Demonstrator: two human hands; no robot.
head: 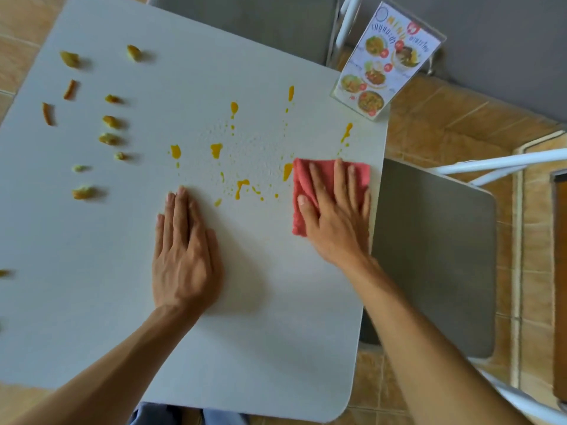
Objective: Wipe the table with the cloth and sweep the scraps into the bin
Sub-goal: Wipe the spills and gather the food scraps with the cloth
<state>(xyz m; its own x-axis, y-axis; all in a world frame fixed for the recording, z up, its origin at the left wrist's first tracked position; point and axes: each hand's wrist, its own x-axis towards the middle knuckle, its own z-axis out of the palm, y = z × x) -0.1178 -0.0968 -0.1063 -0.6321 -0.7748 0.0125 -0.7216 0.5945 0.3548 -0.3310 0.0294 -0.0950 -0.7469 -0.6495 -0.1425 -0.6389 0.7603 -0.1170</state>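
Observation:
A white square table [92,271] fills the view. A folded pink cloth [325,176] lies near its right edge, and my right hand [334,216] presses flat on top of it with fingers spread. My left hand [184,253] rests palm down on bare table, holding nothing. Orange-yellow sauce splashes [216,150] and fine droplets are scattered across the middle, one streak [287,170] touching the cloth's left edge. Several food scraps [110,121] lie in loose rows on the left part of the table. No bin is in view.
A plastic menu stand [388,61] stands at the table's far right corner. A grey chair seat [435,256] with white legs sits off the right edge, and another chair [260,23] beyond the far edge. The floor is tan tile.

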